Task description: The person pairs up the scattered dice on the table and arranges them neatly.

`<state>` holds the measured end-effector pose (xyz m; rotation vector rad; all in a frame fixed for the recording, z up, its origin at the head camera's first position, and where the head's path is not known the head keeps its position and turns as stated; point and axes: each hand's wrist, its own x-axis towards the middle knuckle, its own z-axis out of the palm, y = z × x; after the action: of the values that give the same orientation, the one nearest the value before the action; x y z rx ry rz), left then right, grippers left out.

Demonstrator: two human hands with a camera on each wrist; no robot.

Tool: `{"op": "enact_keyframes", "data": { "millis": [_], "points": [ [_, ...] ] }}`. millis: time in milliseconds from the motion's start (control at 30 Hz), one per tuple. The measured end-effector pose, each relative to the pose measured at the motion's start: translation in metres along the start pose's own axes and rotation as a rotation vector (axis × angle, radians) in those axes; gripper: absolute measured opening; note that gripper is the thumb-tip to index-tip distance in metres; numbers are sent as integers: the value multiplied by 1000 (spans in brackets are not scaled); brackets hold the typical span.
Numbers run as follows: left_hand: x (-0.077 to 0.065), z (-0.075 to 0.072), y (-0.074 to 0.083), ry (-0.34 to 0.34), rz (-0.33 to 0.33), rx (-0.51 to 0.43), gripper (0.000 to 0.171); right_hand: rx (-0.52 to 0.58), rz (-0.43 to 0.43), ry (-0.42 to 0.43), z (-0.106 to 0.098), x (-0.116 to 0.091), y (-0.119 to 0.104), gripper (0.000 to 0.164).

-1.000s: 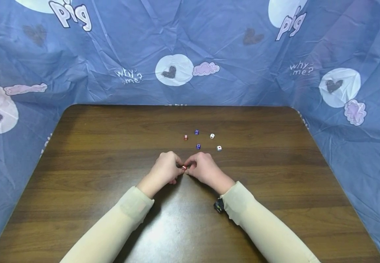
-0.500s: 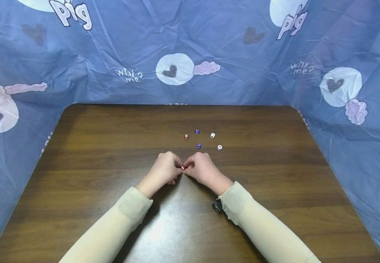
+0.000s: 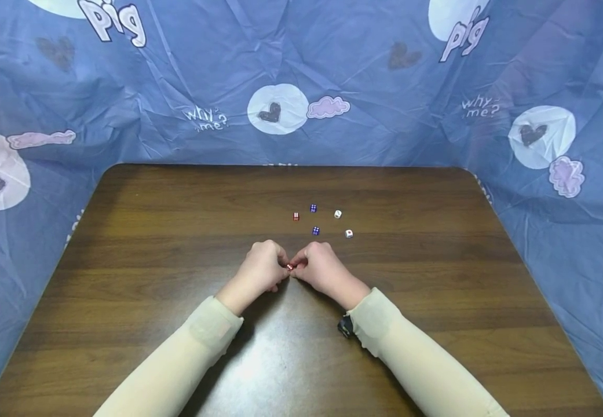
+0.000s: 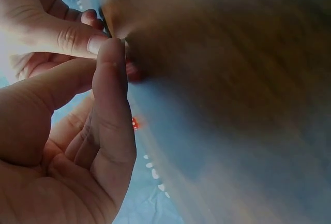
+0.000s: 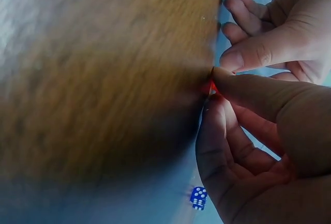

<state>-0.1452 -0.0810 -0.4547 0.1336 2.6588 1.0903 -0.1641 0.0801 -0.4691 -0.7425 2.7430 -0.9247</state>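
- So the red die (image 3: 289, 267) sits right where the fingertips meet: 3 o'clock from the left hand (image 3: 263, 265), 9 o'clock from the right hand (image 3: 324, 267).
- Neither hand is nearer, tbh. Both have fingertips right at it.
- Right hand: thumb and index finger pinch the die, pretty clear in its wrist view. Left hand: curled in from the other side, looks like a pinch too, though its exact contact is harder to read.
- No long axis to speak of, it's a cube. From the head it looks cocked cornerwise, but at that size I wouldn't swear to it.
- Taking the held die as clock centre: a second red one (image 3: 296, 216) at 12, two blue dice (image 3: 315, 230) around 1, two white dice (image 3: 349, 233) between 1 and 2, all apart on the table (image 3: 124, 324).
- Hard to make out: fingers cover most of the die, it's a red smear in the left wrist view, and I can't tell if it touches the table.
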Motion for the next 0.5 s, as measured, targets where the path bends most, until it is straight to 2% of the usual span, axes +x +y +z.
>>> {"op": "enact_keyframes", "data": {
  "millis": [300, 500],
  "points": [
    [1, -1, 0, -15, -2, -2, 15, -3, 3, 4, 1, 0, -2, 6],
    [2, -1, -2, -51, -31, -69, 13, -9, -3, 17, 2, 0, -1, 6]
  ]
}}
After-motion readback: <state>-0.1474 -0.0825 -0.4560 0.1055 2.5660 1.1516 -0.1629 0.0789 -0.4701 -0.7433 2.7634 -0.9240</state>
